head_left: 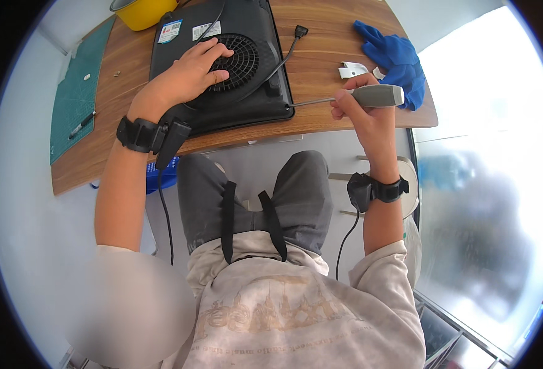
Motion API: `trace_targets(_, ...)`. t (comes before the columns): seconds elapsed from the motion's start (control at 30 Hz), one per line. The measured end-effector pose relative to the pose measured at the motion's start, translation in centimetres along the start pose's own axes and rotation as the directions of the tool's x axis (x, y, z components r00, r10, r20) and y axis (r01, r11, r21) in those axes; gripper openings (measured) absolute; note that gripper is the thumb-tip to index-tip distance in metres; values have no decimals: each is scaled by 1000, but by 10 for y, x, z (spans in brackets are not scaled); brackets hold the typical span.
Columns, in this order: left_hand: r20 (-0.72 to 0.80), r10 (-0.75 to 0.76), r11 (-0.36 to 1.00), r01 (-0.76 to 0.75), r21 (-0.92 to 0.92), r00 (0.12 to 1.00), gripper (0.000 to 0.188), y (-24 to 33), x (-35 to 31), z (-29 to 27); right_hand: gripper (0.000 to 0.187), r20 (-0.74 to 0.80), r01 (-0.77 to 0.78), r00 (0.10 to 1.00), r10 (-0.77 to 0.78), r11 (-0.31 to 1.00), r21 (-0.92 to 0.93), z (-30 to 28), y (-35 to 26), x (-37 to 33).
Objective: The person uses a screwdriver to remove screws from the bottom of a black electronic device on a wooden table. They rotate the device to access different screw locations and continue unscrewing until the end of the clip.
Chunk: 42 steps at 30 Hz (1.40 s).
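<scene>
A black induction cooker (237,114) lies with its underside up on the table, showing a round fan grille (245,60) and stickers. My left hand (188,72) rests over the grille with its fingers spread, holding nothing. In my right hand (362,114) is a screwdriver (377,95) with a grey handle, lying almost level. Its thin shaft runs leftward to the cooker's near right corner, where the tip meets or nearly meets a small hole. Whether a screw sits there is too small to tell. The power cord ends in a black plug (301,31) on the tabletop.
On the wooden table (327,61), a blue cloth (394,55) and a small white piece (352,70) lie at the right. A green cutting mat (78,92) with a black marker (82,125) is at the left. A yellow pot (141,13) stands at the far left.
</scene>
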<state>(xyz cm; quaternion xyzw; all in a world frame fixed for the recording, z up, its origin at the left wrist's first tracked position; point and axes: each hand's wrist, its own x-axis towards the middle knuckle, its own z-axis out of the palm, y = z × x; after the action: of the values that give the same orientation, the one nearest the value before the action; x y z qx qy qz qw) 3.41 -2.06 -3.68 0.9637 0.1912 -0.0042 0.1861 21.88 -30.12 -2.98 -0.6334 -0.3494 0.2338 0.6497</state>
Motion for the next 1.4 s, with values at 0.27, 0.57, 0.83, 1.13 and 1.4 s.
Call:
trace_targets(0.27,-26,16,1000,-15,24,1000,45,-10,3,7,19,10,3,1000,-2,997,-79,0,-6,3)
trace_targets(0.57,-39,24,999,-23,34,999,45,-7,2,7,19,-7,14,1000,-14,999,-47,1,-7,4)
trace_targets(0.83,-7,13,999,-13,38,1000,45,-2,0,1,19,21,4,1000,-4,1000,-15,0,-5,2)
trace_targets(1.13,-23,25,999,-24,29,999,44,-3,-1,4,22,49,-12,999,15,999,-53,-3,-4,2)
trace_targets(1.4,-2,21,1000,-21,23,1000,44,-2,1,2,53,-83,205,967,-240,930,-304,15,-8,8)
